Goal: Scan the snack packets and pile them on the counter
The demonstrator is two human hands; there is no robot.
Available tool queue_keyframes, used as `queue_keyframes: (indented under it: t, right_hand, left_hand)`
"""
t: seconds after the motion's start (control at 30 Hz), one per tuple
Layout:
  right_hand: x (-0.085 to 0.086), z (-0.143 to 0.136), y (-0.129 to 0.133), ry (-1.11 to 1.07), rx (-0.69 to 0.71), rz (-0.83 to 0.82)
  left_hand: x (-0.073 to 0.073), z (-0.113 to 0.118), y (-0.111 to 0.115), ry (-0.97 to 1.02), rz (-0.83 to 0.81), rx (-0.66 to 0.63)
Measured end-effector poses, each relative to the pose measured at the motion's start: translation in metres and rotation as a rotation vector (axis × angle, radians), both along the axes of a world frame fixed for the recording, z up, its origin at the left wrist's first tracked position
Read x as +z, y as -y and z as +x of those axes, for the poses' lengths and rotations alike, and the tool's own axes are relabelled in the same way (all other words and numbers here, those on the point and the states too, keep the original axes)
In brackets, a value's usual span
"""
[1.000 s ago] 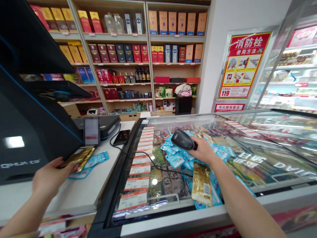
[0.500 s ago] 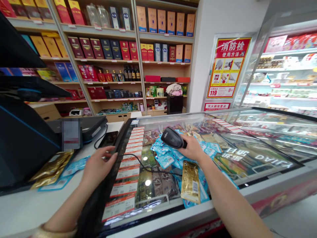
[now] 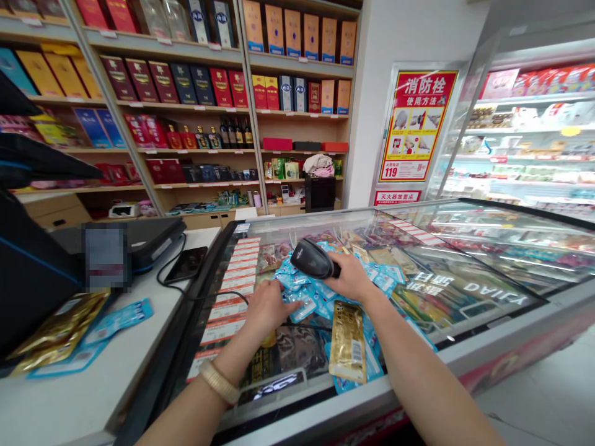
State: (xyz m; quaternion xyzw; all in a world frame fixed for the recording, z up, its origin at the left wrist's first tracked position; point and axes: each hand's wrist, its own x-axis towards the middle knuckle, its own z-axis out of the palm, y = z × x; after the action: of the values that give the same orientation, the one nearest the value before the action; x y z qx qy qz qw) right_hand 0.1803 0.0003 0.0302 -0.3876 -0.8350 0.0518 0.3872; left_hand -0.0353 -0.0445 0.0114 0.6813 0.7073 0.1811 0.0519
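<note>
My right hand is wrapped round the handle of a black barcode scanner, whose head points left above a heap of blue packets. At the heap's left edge is my left hand, thumb and fingers apart; whether its fingertips touch a packet is hard to see. A gold packet lies on blue ones at the front of the glass freezer top. The scanner's black cable runs across the glass, partly behind my left hand.
On the white counter at the left lie gold packets and a blue packet. A phone lies near a dark device. Shelves of boxed bottles stand behind. A lit refrigerated case is at the right.
My left hand has moved right, from the counter side of the freezer to the blue heap. My right hand still holds the scanner over the packets. The view has turned slightly right.
</note>
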Motion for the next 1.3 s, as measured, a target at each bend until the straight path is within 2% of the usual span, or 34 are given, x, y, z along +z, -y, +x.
queue_keyframes:
  t: [0.13,0.33,0.53,0.6,0.73,0.83,0.93,1.1,1.3]
  right_hand:
    - [0.0,0.0,0.001,-0.003,0.012,-0.002]
    - [0.001,-0.001,0.002,0.003,0.017,-0.014]
    - [0.0,-0.001,0.001,0.0,0.026,-0.017]
    - [0.001,-0.001,0.002,0.0,0.031,-0.021]
    - [0.003,0.001,0.003,0.025,0.051,-0.026]
    - [0.004,0.002,0.004,0.024,0.083,-0.032]
    - [0.005,0.003,0.005,0.02,0.111,-0.035]
    - [0.005,0.0,0.008,0.075,0.143,-0.064]
    - [0.007,-0.001,0.01,0.109,0.112,-0.087]
  left_hand:
    - [-0.005,-0.003,-0.001,0.055,-0.015,-0.02]
    - [0.0,-0.015,0.001,0.134,-0.111,0.034]
    - [0.003,-0.032,0.002,0.193,-0.156,-0.029]
    - [0.006,-0.04,0.004,0.323,-0.186,-0.046]
    - [0.019,-0.055,0.009,0.775,-0.244,-0.027]
    - [0.028,-0.06,0.011,1.049,-0.141,0.035]
    - [0.03,-0.061,0.008,1.201,0.025,0.12]
    - [0.026,-0.062,0.003,1.265,0.189,0.207]
    - [0.026,-0.063,0.001,1.225,0.262,0.211]
